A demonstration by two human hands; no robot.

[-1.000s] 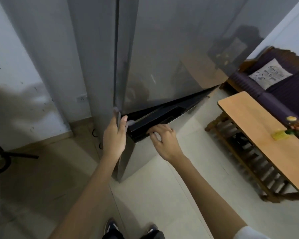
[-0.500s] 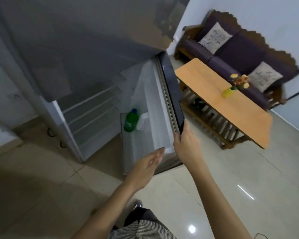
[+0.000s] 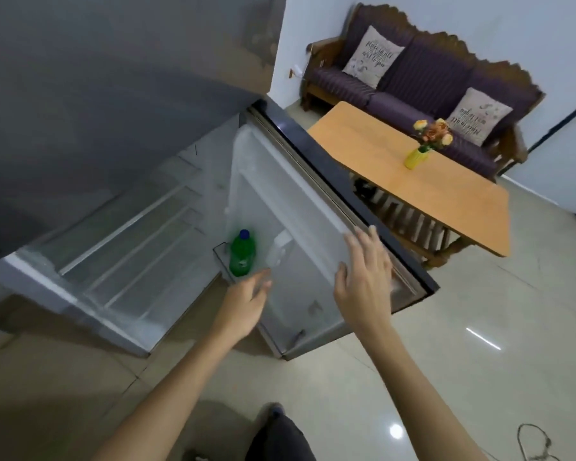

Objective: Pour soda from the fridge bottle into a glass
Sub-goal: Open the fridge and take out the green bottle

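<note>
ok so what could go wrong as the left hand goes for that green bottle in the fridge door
The clear plastic bottle stands right beside the green soda bottle with the blue cap, so the open left hand could knock it. The right hand looks off the fridge door, which might swing.

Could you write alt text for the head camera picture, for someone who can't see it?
A person's left hand reaches toward a green soda bottle standing in the open fridge door's shelf, while the right hand, open, rests at the door's edge. Behind stands a wooden table.
</note>
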